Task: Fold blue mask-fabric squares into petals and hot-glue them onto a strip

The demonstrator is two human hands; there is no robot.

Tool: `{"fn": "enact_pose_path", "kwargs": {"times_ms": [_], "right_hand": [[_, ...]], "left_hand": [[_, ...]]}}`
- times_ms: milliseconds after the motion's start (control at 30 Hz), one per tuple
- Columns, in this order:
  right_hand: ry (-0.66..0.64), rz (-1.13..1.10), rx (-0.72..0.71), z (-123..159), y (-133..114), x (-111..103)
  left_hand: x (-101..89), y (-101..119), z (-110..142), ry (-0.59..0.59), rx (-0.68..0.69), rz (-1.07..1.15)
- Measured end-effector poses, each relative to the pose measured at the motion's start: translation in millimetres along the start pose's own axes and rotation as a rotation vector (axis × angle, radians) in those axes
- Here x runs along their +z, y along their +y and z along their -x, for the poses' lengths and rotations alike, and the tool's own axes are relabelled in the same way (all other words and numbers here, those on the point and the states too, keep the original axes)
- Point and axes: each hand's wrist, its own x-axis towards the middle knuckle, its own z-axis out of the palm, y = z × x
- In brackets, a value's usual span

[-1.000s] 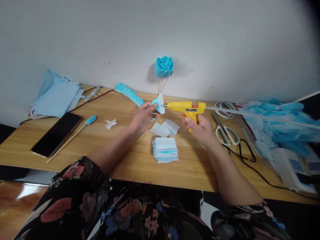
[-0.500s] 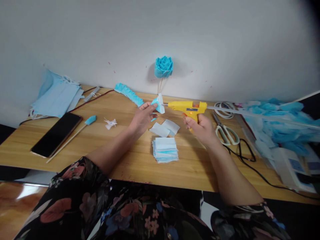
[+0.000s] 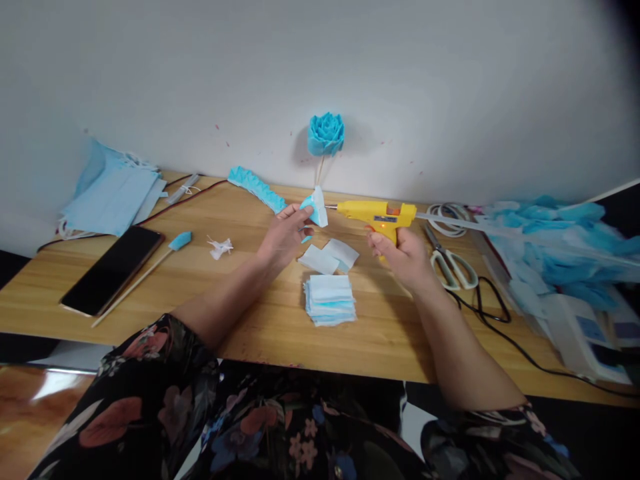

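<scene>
Between thumb and fingers, my left hand [image 3: 286, 235] pinches a folded piece of blue and white mask fabric [image 3: 316, 208]. My right hand [image 3: 404, 257] is wrapped round the handle of a yellow hot glue gun [image 3: 376, 212], with a long clear glue stick [image 3: 455, 224] sticking out behind it. The metal nozzle points left and sits at the fabric's right edge; I cannot tell whether they touch. Below lie loose fabric pieces [image 3: 320, 260] and a stack of cut squares [image 3: 330, 300]. Behind my left hand runs a row of folded blue petals [image 3: 256, 189].
A blue fabric rose [image 3: 326, 135] on sticks stands against the wall. On the left are face masks [image 3: 111, 197], a phone [image 3: 113, 270], a blue-tipped stick [image 3: 137, 285] and white scraps [image 3: 220, 248]. To the right lie scissors [image 3: 453, 265], a black cord [image 3: 520, 350] and heaped blue fabric [image 3: 570, 243].
The glue gun has shifted very slightly to the right, its nozzle drawing back a little from the fabric. My left hand keeps its pinch, with the fabric turned slightly.
</scene>
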Motion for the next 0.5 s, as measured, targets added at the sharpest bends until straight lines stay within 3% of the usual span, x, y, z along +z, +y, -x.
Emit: {"fn": "enact_pose_path", "kwargs": {"times_ms": [233, 500], "right_hand": [[0.000, -0.003, 0.004, -0.1, -1.3, -0.7], [-0.033, -0.205, -0.034, -0.3, -9.4, 0.5]], "left_hand": [[1.5, 1.0, 1.4, -0.001, -0.003, 0.021], [1.3, -0.1, 1.7, -0.018, -0.014, -0.052]]}}
